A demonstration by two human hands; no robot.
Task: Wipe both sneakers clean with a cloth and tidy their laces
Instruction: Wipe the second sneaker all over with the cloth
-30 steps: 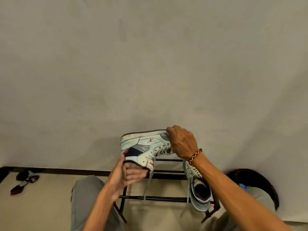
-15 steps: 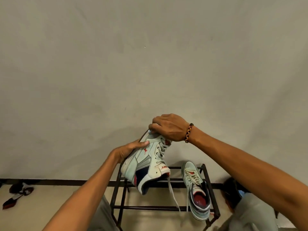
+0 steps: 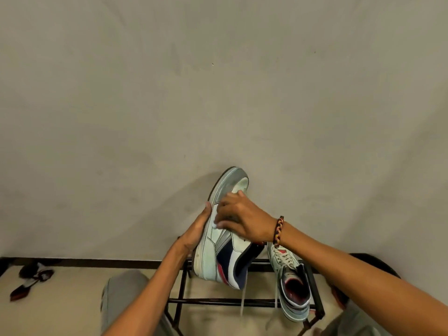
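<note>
My left hand grips a pale mint sneaker by its sole side and holds it toe-up in front of the wall. The shoe has navy, white and red side panels, and a loose lace hangs below it. My right hand, with a braided bracelet on the wrist, lies across the shoe's side with a small white cloth under its fingertips. The second sneaker stands toe-up on the black metal rack at the right, with its red lining showing.
A plain grey wall fills the upper view. A dark baseboard runs along the tan floor. Dark footwear lies at the far left. A dark round object sits behind my right forearm. My grey-trousered knee is just left of the rack.
The held sneaker has turned from sideways to toe-up. My right hand slid from the toe down onto the shoe's side. My left hand shifted along the sole.
</note>
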